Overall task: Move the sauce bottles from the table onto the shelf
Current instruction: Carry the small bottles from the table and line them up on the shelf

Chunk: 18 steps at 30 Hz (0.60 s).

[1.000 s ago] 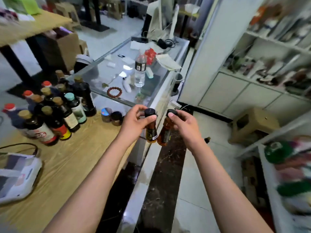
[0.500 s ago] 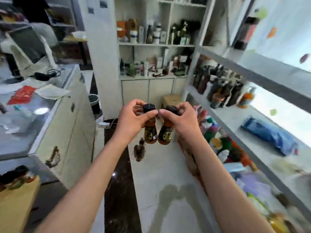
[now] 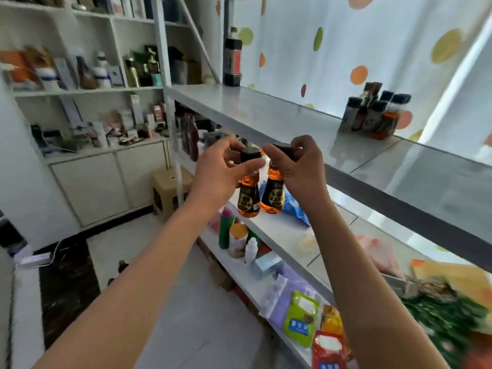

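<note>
My left hand (image 3: 222, 169) pinches the black cap of a small amber sauce bottle (image 3: 249, 199). Right beside it, my right hand (image 3: 298, 166) grips the cap of a second small amber sauce bottle (image 3: 273, 197). Both bottles hang upright and almost touch, just in front of the edge of the grey metal shelf (image 3: 279, 115). On that shelf, far right, stands a cluster of several small dark-capped sauce bottles (image 3: 372, 115). A tall dark bottle (image 3: 233, 59) stands at the shelf's back left.
Lower shelf boards (image 3: 282, 235) hold a blue bag, plastic bottles and snack packets. A white cabinet with shelves of goods (image 3: 93, 102) fills the left wall. A tan plastic stool (image 3: 170, 187) sits on the tiled floor. A dotted curtain hangs behind the shelf.
The view has swung from the table to the metal shelf. Both hands have carried the two small bottles up and toward the shelf's front edge, grips unchanged.
</note>
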Tool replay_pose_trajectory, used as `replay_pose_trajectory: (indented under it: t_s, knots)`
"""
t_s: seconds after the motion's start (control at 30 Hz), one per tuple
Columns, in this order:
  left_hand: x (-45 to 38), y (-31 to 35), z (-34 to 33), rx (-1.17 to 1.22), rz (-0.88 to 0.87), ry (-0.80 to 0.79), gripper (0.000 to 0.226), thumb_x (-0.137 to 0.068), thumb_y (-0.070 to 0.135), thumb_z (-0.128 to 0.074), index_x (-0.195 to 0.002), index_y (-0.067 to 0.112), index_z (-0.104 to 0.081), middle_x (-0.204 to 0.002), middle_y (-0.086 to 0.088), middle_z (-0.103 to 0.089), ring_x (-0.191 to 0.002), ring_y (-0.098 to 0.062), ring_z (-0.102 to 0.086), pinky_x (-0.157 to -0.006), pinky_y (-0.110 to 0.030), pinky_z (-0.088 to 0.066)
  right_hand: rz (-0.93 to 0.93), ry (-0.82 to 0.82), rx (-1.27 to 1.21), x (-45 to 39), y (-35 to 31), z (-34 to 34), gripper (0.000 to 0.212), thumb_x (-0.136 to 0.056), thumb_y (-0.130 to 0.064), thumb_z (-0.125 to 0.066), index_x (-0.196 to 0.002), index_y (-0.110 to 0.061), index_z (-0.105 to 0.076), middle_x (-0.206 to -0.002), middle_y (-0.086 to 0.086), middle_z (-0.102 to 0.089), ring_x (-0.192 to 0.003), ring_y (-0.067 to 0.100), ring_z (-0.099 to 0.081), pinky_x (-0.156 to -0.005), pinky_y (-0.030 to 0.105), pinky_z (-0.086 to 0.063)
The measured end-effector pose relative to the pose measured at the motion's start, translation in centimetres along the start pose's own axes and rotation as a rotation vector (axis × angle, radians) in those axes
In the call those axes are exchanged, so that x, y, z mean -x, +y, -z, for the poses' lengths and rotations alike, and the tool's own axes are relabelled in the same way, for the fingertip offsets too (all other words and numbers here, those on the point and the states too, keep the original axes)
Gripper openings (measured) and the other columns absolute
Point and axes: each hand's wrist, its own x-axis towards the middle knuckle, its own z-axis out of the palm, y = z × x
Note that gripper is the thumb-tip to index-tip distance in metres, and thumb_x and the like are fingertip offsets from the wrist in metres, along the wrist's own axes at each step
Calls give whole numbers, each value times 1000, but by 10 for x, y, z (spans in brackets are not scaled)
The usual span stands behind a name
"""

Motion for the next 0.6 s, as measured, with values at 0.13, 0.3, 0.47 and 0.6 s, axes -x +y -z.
replay_pose_trajectory:
  t_s: [0.13, 0.3, 0.47, 0.6]
  knots:
    - [-42, 17, -50, 62, -51, -75, 36, -68, 42, -85, -90, 31, -59, -93, 1, -71, -85, -19, -71, -72, -48, -60, 25, 97, -9, -36, 7, 47, 59, -63, -57, -81, -80, -21, -38, -69, 10, -45, -61, 16, -45, -56, 38, -40]
    - [-94, 26, -100, 119, -108, -151, 42, -60, 49, -83, -90, 30, -60, -90, 1, -73, -80, -17, -72, -71, -50, -60, 72, 206, 100, -75, 14, 82, 55, -66, -54, -81, -81, -20, -40, -67, 2, -45, -60, 14, -43, -55, 39, -41]
    - [-150, 26, -139, 159, -193, -225, 35, -67, 43, -84, -90, 29, -60, -90, 2, -73, -80, -16, -72, -70, -49, -60, 83, 322, 213, -117, 15, 104, 53, -71, -47, -83, -84, -15, -43, -71, 5, -51, -63, 15, -48, -57, 35, -44]
    - [-196, 19, -168, 191, -221, -335, 38, -72, 40, -82, -98, 24, -60, -96, 3, -72, -85, -15, -71, -71, -46, -61, 53, 396, 307, -149, 28, 116, 47, -77, -40, -81, -84, -13, -44, -70, 0, -48, -60, 10, -46, -53, 20, -40]
